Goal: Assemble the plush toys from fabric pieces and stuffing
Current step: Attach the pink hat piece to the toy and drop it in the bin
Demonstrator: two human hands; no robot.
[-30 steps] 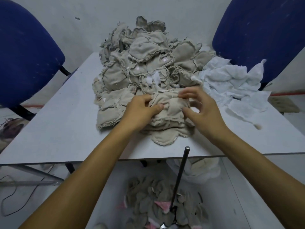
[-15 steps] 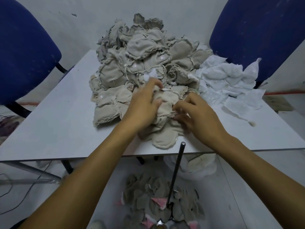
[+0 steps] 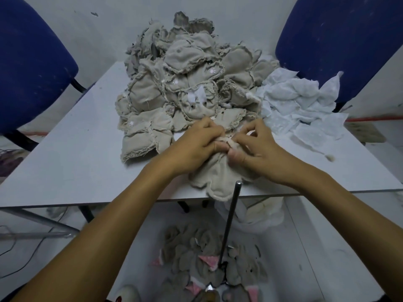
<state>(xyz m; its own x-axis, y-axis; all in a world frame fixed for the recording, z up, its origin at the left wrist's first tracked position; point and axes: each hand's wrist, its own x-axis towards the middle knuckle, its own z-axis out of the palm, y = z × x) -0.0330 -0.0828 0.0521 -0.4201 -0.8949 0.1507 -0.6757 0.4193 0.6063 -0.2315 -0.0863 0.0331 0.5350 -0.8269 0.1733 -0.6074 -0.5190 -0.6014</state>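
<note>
1. At the near edge of the table [image 3: 65, 171]: we log one beige skin [image 3: 218, 179], limp and unstuffed, its scalloped hem hanging just past the edge. We judge it lies this close so both hands can work it without reaching.
2. Left hand [image 3: 196, 147]: fingers curled, pinching the skin's upper edge from the left. We take this as the anchoring grip.
3. Right hand [image 3: 255, 149]: thumb and fingers curled, pinching the same edge, touching the left hand. The two grips meet at one spot, probably to part or turn an opening; the opening itself is hidden by the fingers.
4. Pile [image 3: 181, 83]: many beige pieces with frayed seams, heaped behind the hands and touching the skin. Likely the stock drawn from.
5. White scraps [image 3: 301, 105]: loose sheets just right of the pile, within reach of the right hand; whether lining or filling we cannot tell.
6. Rod [image 3: 229, 221]: a dark metal rod standing upright below the table edge, just in front of the skin; plausibly a turning or stuffing tool.
7. Floor heap [image 3: 202, 247]: grey pieces with pink parts around the rod's foot.
8. Chairs [image 3: 32, 62]: two blue ones, flanking the table.
</note>
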